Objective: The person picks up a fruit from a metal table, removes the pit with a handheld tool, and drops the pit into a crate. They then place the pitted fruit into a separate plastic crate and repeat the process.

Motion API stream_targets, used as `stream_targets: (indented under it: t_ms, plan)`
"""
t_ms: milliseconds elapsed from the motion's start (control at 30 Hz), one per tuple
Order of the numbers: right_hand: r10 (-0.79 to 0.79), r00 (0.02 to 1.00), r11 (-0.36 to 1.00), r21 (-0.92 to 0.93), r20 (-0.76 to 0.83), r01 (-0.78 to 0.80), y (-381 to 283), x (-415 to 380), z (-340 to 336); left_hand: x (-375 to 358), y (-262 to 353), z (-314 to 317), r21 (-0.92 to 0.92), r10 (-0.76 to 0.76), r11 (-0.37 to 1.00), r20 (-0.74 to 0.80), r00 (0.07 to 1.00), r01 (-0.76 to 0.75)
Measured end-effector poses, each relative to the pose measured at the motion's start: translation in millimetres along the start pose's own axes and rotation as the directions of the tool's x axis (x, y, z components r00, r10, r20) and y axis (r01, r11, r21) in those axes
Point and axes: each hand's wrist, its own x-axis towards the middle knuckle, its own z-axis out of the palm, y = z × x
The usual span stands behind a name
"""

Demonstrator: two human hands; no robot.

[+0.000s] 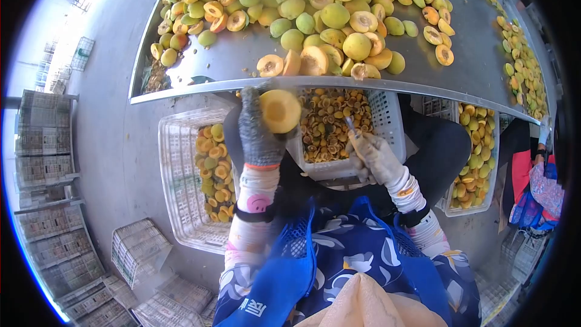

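Observation:
My left hand point(257, 136), in a grey knit glove, is closed around a yellow peach half point(281, 111), just below the table's metal rim. The half's smooth cut face points up, slightly blurred. In a pale glove, my right hand point(382, 158) grips a small knife point(351, 126) with its short blade pointing up and away from me. Between my legs, under both hands, a white crate point(388, 115) holds many small cut fruit pieces point(333, 127). Whole and halved peaches point(334, 16) lie heaped on the steel table point(236, 54) ahead of me.
A white crate point(175, 172) of peach halves stands at my left, another crate point(475, 206) at my right. Stacked crates point(45, 127) line the far left. A co-worker's sleeve point(544, 188) shows at the right edge. The table's raised rim point(200, 89) runs across in front.

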Motion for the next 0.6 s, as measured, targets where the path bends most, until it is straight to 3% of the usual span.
stream_targets:
  t_ms: [33, 67, 100, 133, 167, 200, 267, 333, 400, 500, 600]
  plan:
    - [-0.069, 0.991, 0.919, -0.394, -0.117, 0.018, 10, 4, -4, 1, 18, -24, 0.113, 0.184, 0.975, 0.06, 0.981, -0.19]
    - [-0.153, 0.979, 0.784, -0.62, -0.137, 0.036, 23, 5, -14, 3, 36, -48, 0.206, 0.361, 0.903, 0.118, 0.925, -0.378]
    - [-0.246, 0.96, 0.594, -0.804, -0.138, 0.037, 36, 7, -29, 4, 59, -89, 0.489, 0.441, 0.758, 0.104, 0.891, -0.432]
    - [-0.333, 0.936, 0.364, -0.931, -0.117, 0.013, 46, 12, -39, 5, 84, -114, 0.82, 0.473, 0.309, 0.306, 0.826, -0.481]
    - [-0.288, 0.946, 0.39, -0.921, -0.149, -0.027, 57, 19, -41, -8, 108, -109, 0.834, 0.375, -0.525, 0.404, 0.834, -0.168]
    - [-0.232, 0.956, 0.414, -0.907, -0.182, -0.072, 67, 22, -40, -5, 121, -103, 0.603, 0.294, -0.797, 0.454, 0.841, -0.047]
    - [-0.129, 0.969, 0.393, -0.908, -0.211, -0.146, 53, 27, -22, 19, 115, -50, 0.711, 0.313, -0.678, 0.508, 0.803, -0.185]
    - [-0.154, 0.982, 0.335, -0.941, -0.108, -0.05, 50, 33, -8, 70, 92, -9, 0.757, 0.258, -0.586, 0.513, 0.818, -0.29]
    - [-0.183, 0.976, 0.388, -0.921, -0.122, -0.042, 42, 27, -8, 118, 61, 12, 0.709, 0.086, -0.64, 0.448, 0.89, -0.296]
    - [-0.221, 0.957, 0.566, -0.824, -0.187, -0.03, 34, 8, -14, 160, 42, 2, 0.795, -0.146, -0.463, 0.368, 0.918, -0.392]
    - [-0.292, 0.929, 0.659, -0.752, -0.227, 0.024, 48, -7, -18, 139, 52, -2, 0.846, 0.208, -0.435, 0.426, 0.88, -0.307]
